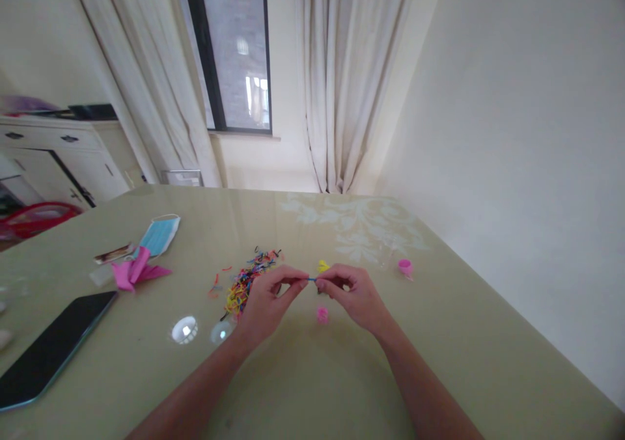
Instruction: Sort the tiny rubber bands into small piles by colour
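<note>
We're pinching a thin blue strand (312, 279) at opposite ends, left hand (266, 300) and right hand (352, 295) closing fingertips on it. It's running left-right between the hands, neither sitting nearer; the coloured pile (239, 291) is lying beside the left.

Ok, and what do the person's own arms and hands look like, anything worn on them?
The left hand and right hand are ungloved, with slim fingers. The left forearm and right forearm are bare as far as the picture shows, with no sleeve, watch or bracelet in sight. I can make out no rings; fingernail detail is too small to tell.
</note>
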Demonstrator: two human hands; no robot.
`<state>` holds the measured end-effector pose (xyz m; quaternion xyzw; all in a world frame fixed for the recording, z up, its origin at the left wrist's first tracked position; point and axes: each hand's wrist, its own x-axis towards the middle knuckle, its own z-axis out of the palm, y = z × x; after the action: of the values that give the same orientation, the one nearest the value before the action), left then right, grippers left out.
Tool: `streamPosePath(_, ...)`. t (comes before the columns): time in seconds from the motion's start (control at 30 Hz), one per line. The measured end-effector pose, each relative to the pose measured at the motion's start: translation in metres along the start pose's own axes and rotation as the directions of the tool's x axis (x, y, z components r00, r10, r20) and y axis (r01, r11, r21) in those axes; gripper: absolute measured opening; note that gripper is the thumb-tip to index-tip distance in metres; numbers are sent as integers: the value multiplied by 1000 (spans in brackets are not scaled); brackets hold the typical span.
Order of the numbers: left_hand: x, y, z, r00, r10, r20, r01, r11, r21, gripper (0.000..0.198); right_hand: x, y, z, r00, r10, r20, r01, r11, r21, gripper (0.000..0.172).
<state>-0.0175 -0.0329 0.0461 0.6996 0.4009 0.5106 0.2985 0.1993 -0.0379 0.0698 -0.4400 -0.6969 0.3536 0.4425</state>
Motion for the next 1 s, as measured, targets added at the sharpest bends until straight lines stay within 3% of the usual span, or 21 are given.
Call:
streamPosePath(0.07,3,-7,-5,999,-8,-32,10,998,68,17,-1,-3,-2,997,-47,-68,46,999,-9,24)
streamPosePath(0.13,6,-18,-10,998,-12,-56,25,970,240,19,-3,-6,-3,989,-93,-117,93,996,-2,23)
streamPosePath(0.27,6,-38,-18,999,-40,-6,33,715,698,29,-6,-12,-5,972,-178,-152,183,983,16,20)
streamPosePath(0.33,4,-44,-19,993,-113,34,39,589,807,34,-5,-13,-6,962,-220,-158,226,974,16,19)
streamPosePath(0.43,3,-44,-17,975,-207,81,35,506,862,27,-3,-10,-12,953,-245,-179,249,968,-1,17)
streamPosePath(0.6,7,-40,-18,965,-236,117,24,520,854,23,5,12,-42,955,-100,-279,39,976,-214,16)
streamPosePath(0.73,9,-40,-20,961,-238,140,15,551,835,21,9,42,-56,954,59,-293,-215,818,-534,15)
streamPosePath(0.87,9,-42,-21,966,-225,126,36,602,798,18,10,63,-52,955,113,-272,-278,656,-701,17)
streamPosePath(1.0,9,-45,-20,976,-192,100,46,638,769,20,8,70,-48,953,145,-265,-298,593,-748,17)
